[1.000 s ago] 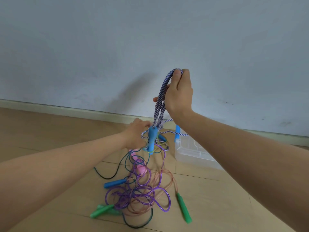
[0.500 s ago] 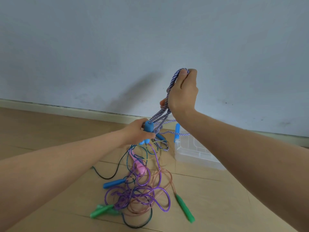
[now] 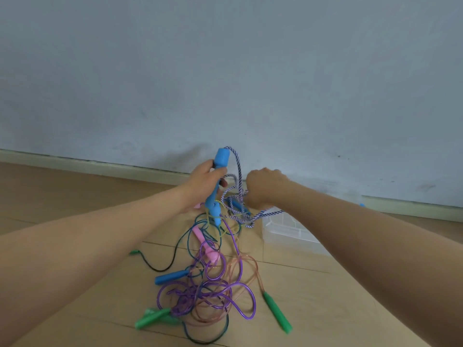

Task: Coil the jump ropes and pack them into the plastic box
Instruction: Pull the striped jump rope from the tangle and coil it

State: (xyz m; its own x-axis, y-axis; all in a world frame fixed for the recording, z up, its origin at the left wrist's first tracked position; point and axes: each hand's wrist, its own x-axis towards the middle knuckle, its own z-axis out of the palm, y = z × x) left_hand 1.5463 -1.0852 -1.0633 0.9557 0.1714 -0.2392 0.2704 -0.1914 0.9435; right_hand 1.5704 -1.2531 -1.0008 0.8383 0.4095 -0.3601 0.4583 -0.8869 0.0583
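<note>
Two hands: we see them raised close together, not touching, low before the wall (image 3: 225, 71).
Left hand (image 3: 204, 182): its fingers are curled round a blue handle (image 3: 221, 157), whose broad top stands clear above the fist. More blue plastic points down below the fist; we cannot tell whether it is the same handle.
Right hand (image 3: 263, 189): we see its back, with the fingers curled under and out of sight. Strands of the striped rope (image 3: 238, 171) run into the fist, so we read it as a grip.
Striped rope: it arcs from the handle top down between the hands, then hangs in loose loops under the right hand.
Plastic box (image 3: 288, 231): clear, on the floor right of the loops, its left edge just beside them. The right forearm partly hides it.
Rope heap (image 3: 208, 291): purple, pinkish and dark cords lie tangled on the floor (image 3: 75, 196) nearer us. A green handle (image 3: 276, 311) lies at its right edge.
Open room: bare boards lie left of the heap and at the right front; the skirting (image 3: 100, 166) closes the far side.
</note>
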